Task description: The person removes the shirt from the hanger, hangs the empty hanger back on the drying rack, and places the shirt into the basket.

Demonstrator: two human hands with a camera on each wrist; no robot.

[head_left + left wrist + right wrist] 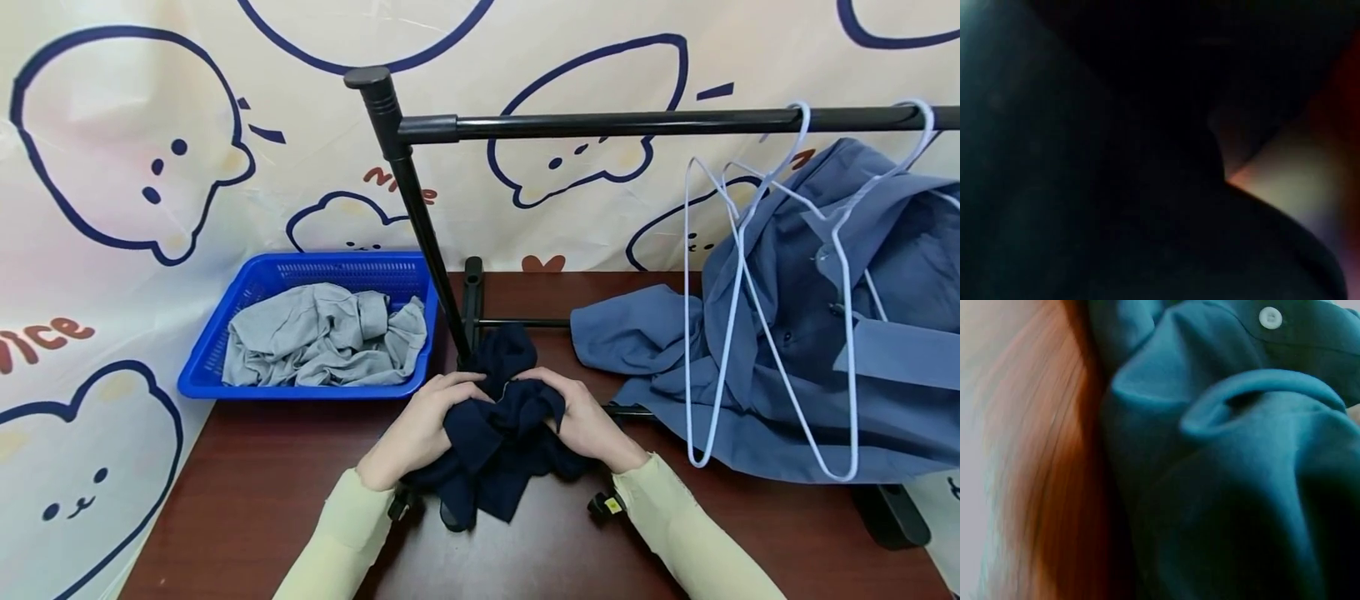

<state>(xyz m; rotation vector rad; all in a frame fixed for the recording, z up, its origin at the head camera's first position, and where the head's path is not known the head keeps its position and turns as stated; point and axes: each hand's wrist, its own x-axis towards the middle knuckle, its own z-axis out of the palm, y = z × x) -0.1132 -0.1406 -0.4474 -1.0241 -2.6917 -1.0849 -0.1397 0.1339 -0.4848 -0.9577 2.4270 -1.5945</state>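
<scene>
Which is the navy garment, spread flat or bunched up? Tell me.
Bunched up: the navy garment lies in crumpled folds between the left hand and right hand.

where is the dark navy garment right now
In the head view, the dark navy garment is at lower centre, held between the left hand and right hand, right of the blue basket.

A blue basket [300,392] beside the black rack [600,124] holds apparently one crumpled grey garment [318,337].
</scene>
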